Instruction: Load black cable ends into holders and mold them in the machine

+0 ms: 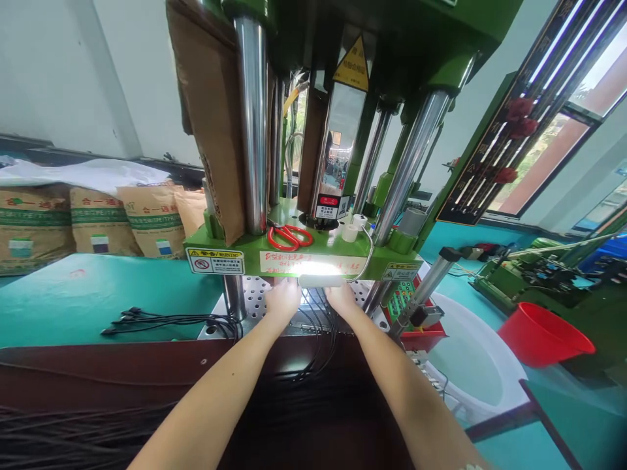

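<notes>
Both hands reach under the green press (pixel 235 258), one at each side of a set of thin black cables (pixel 318 320). My left hand (pixel 284 300) is at the cables' left, over a perforated metal plate (pixel 255 294). On the other side is my right hand (pixel 341 299), close to the cables' right edge. Fingertips of both hands are hidden beneath the press beam and the bright lamp (pixel 321 281), so their grip does not show. The cables run from between the hands over the front edge and hang down toward me.
Red-handled scissors (pixel 290 237) lie on the press ledge. A black cable bundle (pixel 171 320) rests on the green table (pixel 147 287) at left. Paper sacks (pixel 100 222) stand behind it. At right are a button panel (pixel 401 300), a white tub (pixel 509 339) and a red bucket (pixel 543 336).
</notes>
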`<state>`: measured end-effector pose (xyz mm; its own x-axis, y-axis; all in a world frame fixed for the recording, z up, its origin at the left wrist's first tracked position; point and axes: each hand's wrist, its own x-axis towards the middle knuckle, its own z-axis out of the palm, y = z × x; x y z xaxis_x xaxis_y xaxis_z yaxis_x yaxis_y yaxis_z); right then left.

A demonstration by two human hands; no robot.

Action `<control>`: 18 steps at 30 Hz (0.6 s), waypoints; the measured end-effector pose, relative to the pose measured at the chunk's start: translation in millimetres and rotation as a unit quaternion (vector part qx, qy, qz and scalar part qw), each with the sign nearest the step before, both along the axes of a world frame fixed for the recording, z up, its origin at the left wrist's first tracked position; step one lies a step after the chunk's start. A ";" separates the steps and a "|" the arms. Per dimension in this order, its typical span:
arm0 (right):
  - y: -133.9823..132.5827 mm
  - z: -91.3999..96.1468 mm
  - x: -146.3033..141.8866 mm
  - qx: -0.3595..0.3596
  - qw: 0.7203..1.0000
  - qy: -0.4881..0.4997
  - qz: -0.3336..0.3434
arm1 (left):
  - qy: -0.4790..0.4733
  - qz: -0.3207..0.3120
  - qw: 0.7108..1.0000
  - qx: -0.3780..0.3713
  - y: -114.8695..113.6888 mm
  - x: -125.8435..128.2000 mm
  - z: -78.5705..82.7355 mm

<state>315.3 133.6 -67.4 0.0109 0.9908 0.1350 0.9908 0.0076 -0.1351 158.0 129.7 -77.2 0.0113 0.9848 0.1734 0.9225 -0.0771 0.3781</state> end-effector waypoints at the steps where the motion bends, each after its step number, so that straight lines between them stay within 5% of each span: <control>1: -1.4 2.6 -2.9 0.001 1.000 -0.004 0.008 | 0.006 -0.005 1.000 0.006 -2.1 4.2 1.5; 11: 4.7 -12.1 -16.8 0.039 0.999 -0.006 0.031 | 0.037 -0.013 0.999 0.032 2.0 12.1 -9.4; 18: 15.3 -11.6 -13.6 0.050 0.996 0.025 0.063 | 0.049 -0.027 0.995 0.079 -4.4 23.6 -1.0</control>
